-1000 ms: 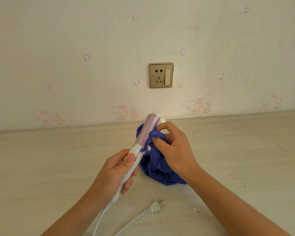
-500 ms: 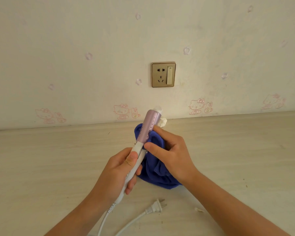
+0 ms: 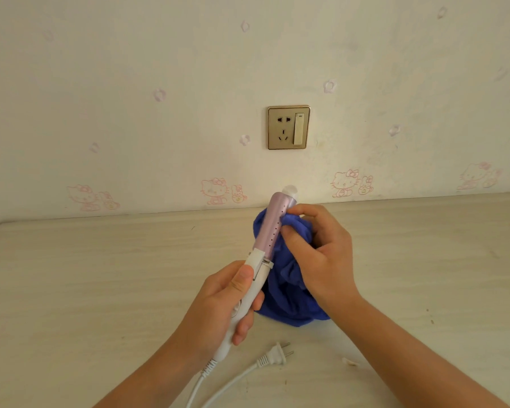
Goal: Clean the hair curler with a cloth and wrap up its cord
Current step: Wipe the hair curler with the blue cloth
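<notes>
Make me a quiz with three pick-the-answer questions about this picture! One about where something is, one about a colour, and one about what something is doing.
1. Where is the plug?
A. in the wall socket
B. lying on the table
C. in the right hand

2. What colour is the cloth?
A. blue
B. yellow
C. red

3. What is the left hand doing?
A. resting flat on the table
B. pressing the switch
C. gripping the curler's handle

Answers:
1. B: the plug lies on the table near the arms, and the socket has nothing plugged in.
2. A: the cloth bunched in the right hand is deep blue.
3. C: its fingers wrap the white handle of the curler, which points up toward the wall.
</notes>
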`<state>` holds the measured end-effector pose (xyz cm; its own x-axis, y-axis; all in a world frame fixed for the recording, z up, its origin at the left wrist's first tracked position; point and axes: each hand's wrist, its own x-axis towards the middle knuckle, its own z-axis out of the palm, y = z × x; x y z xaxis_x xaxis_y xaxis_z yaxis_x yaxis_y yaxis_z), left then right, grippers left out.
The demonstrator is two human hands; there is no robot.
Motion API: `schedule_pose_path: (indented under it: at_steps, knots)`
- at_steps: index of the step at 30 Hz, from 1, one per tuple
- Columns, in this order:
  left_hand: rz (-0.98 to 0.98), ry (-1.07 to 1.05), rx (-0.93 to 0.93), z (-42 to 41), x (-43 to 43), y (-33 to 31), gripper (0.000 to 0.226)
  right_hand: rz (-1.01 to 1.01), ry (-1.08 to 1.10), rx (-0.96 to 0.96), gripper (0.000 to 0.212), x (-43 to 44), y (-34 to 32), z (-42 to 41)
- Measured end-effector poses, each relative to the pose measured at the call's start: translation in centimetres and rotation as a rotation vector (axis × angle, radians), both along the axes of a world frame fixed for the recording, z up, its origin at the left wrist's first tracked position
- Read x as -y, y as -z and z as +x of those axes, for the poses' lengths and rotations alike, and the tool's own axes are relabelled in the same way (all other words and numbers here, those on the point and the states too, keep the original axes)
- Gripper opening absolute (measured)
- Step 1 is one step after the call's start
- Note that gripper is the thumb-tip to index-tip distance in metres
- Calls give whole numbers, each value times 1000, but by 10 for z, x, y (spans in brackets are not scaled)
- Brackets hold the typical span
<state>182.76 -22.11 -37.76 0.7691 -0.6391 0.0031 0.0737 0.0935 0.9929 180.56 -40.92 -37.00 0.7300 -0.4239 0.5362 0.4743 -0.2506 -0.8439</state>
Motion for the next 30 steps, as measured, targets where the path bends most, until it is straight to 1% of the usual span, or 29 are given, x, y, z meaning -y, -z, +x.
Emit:
schedule_pose_path:
  at_steps: [2, 4, 6, 8, 10, 12, 15, 19, 21, 23, 25, 28, 30]
  knots:
    - [42, -12, 63, -4, 2, 5, 44, 17, 78, 7, 30, 8, -4, 2]
    - [66, -18, 110, -6, 3, 7, 43, 51, 102, 23, 30, 15, -8, 2]
    - [59, -45, 124, -3, 3, 4, 37, 35, 48, -2, 28, 9, -6, 2]
    - [49, -96, 133, 3, 2, 2, 30, 6, -54, -54, 27, -4, 0, 2]
    - [57, -132, 138, 8, -1, 2, 28, 13, -144, -97, 26, -14, 7, 2]
    - [67, -133, 128, 8, -4, 4, 29, 22, -186, -123, 23, -14, 11, 4]
    - [66, -107, 117, 6, -4, 7, 29, -23, -144, -118, 21, -10, 9, 3]
    - [80, -52, 142, 1, -1, 11, 34, 99, 25, -48, 20, 15, -6, 4]
    - [70, -65, 136, 1, 1, 11, 35, 81, 10, -64, 17, 14, -7, 4]
    - [55, -110, 139, 5, 1, 7, 33, 35, -64, -119, 9, -3, 1, 3]
    - [82, -147, 164, 9, -2, 5, 33, 14, -130, -151, 3, -16, 8, 3]
    - [115, -137, 163, 10, -5, 6, 34, 5, -165, -162, 6, -12, 12, 5]
    - [97, -113, 133, 9, -2, 5, 32, -10, -129, -150, 12, -7, 11, 4]
